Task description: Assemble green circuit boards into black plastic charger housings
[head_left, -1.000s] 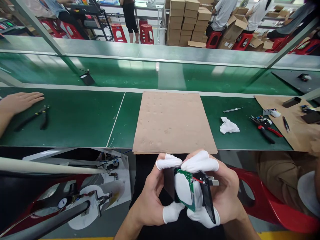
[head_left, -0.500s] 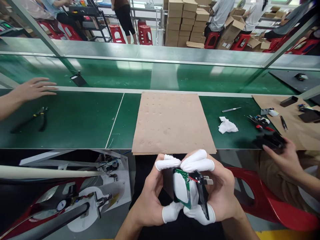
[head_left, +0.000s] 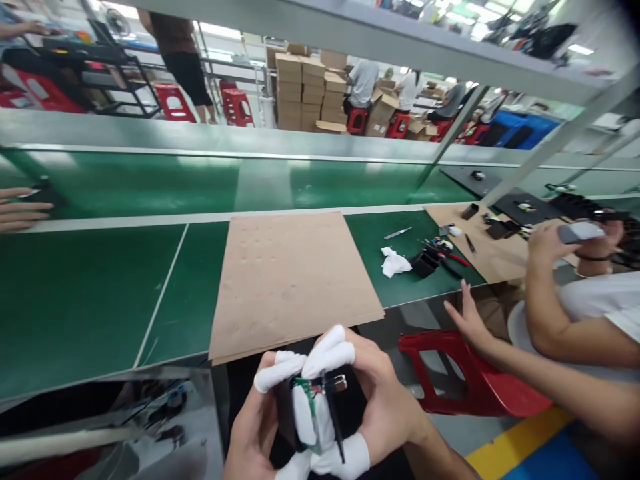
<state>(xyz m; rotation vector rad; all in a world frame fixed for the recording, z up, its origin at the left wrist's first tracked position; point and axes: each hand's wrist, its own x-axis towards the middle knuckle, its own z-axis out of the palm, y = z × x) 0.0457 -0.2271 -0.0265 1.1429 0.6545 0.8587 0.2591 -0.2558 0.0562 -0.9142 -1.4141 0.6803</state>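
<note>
In front of my lap I hold a partly assembled power adapter. My left hand (head_left: 257, 417), in white finger cots, is closed around its black housing (head_left: 286, 415). A green circuit board (head_left: 311, 399) and a white pad (head_left: 303, 419) stick out of that housing. My right hand (head_left: 383, 393), also in white finger cots, grips the black end cover (head_left: 333, 417), whose metal plug prongs (head_left: 340, 383) point right. Thin red wire shows between board and cover. The lower fingertips of both hands meet under the adapter.
A cardboard sheet (head_left: 295, 280) lies on the green bench ahead. To its right are tweezers (head_left: 399, 233), a crumpled white cloth (head_left: 395, 262), black housings (head_left: 425, 262) and red-handled pliers (head_left: 457, 259). A co-worker's hand (head_left: 473, 320) reaches in beside a red stool (head_left: 500, 380).
My view has swung to the right. The co-worker's hand at right has let go of the black housings, which now lie by the white cloth. Both my hands keep hold of the adapter.
</note>
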